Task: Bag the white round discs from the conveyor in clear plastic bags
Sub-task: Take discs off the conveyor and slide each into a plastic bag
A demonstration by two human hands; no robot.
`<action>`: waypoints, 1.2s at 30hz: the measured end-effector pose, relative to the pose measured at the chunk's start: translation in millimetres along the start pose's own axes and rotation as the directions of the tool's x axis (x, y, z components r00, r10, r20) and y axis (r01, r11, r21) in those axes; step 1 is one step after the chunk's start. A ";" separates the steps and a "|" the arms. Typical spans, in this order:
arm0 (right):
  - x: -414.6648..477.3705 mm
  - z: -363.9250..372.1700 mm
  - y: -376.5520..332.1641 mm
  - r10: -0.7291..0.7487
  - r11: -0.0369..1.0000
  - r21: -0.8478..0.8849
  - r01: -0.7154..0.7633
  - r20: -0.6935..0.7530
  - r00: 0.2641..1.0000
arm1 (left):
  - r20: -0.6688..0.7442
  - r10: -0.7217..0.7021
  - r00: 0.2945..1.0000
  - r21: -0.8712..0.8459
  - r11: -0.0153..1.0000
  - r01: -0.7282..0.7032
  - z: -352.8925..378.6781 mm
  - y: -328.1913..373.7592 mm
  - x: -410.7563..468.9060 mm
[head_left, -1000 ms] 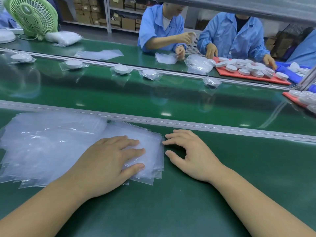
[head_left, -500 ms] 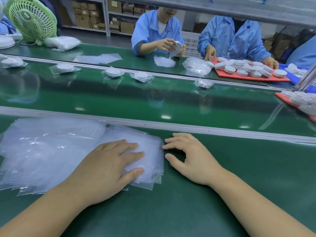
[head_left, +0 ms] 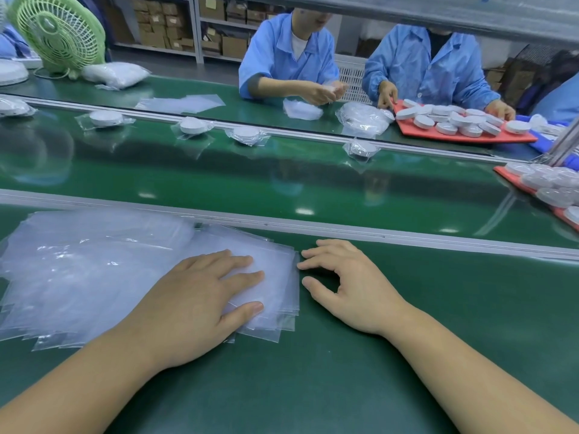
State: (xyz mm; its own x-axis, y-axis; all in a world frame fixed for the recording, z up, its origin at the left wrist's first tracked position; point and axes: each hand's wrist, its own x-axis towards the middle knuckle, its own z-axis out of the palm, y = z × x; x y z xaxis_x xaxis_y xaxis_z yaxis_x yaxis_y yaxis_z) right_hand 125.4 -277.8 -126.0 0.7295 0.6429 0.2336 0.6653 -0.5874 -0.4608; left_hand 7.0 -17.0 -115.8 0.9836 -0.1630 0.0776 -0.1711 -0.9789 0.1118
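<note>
A spread stack of clear plastic bags (head_left: pixel 94 270) lies on the green table in front of me. My left hand (head_left: pixel 200 299) rests flat on the right end of the stack, fingers straight. My right hand (head_left: pixel 347 283) lies on the bare table just right of the bags, fingers loosely bent, fingertips at the stack's edge, holding nothing. On the moving green conveyor (head_left: pixel 282 183) beyond the rail sit several bagged white discs, such as one (head_left: pixel 360 149) at the far side and another (head_left: pixel 193 125) further left. Loose white discs fill a red tray (head_left: pixel 463 137) across the belt.
A second red tray (head_left: pixel 513 183) with clear-covered discs sits at the conveyor's right edge. Two people in blue coats (head_left: pixel 288 57) work opposite. A green fan (head_left: pixel 59 32) stands far left. A metal rail (head_left: pixel 313 223) separates my table from the belt.
The bagged discs on the conveyor have drifted left. My hands have stayed nearly still on the bags and table. The person opposite has moved their hands.
</note>
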 end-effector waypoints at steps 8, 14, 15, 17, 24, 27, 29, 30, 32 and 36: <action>0.2 -0.5 0.6 -0.004 1.000 -0.004 0.004 -0.003 1.000 | 0.002 0.003 1.000 -0.003 1.000 -0.003 0.2 0.4 1.2; 1.8 -0.8 -1.6 0.007 1.000 -0.007 -0.007 0.000 1.000 | 0.005 0.003 1.000 0.004 1.000 -0.003 0.5 -0.1 0.7; 1.3 -1.0 -2.0 0.009 1.000 -0.009 -0.009 0.002 1.000 | 0.007 0.002 1.000 0.007 1.000 -0.003 0.6 -0.2 0.6; 0.1 -1.4 -2.1 0.010 1.000 -0.010 -0.010 0.002 1.000 | 0.009 0.001 1.000 0.011 1.000 -0.001 0.4 -0.3 0.5; 1.1 -1.4 -2.1 0.009 1.000 -0.003 -0.009 -0.002 1.000 | 0.020 -0.004 1.000 0.008 1.000 0.004 -2.0 1.3 0.7; 0.5 -1.6 -1.9 0.009 1.000 -0.002 -0.009 -0.001 1.000 | 0.022 -0.006 1.000 0.004 1.000 0.006 -2.6 1.8 -0.2; 0.0 -1.3 -1.0 0.003 1.000 -0.002 -0.003 -0.004 1.000 | 0.023 -0.006 1.000 0.004 1.000 0.006 -2.8 2.1 0.1; 0.0 -1.3 -0.8 0.002 1.000 -0.003 -0.002 -0.006 1.000 | 0.023 -0.006 1.000 0.005 1.000 0.006 -2.8 2.2 0.1; 0.6 -1.5 -0.6 0.001 1.000 -0.007 -0.001 -0.006 1.000 | 0.021 -0.005 1.000 0.007 1.000 0.005 -2.6 2.2 0.4; 0.9 -1.5 -0.9 -0.004 1.000 -0.004 0.004 -0.009 1.000 | 0.021 -0.004 1.000 0.007 1.000 0.004 -2.7 2.2 0.2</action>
State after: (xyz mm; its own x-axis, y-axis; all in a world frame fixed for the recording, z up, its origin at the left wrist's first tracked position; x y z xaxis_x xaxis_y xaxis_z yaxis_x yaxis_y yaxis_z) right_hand 125.7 -277.5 -124.0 0.7281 0.6407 0.2435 0.6689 -0.5866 -0.4566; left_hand 6.6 -18.9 -112.8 0.9852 -0.1615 0.0568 -0.1668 -0.9804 0.1051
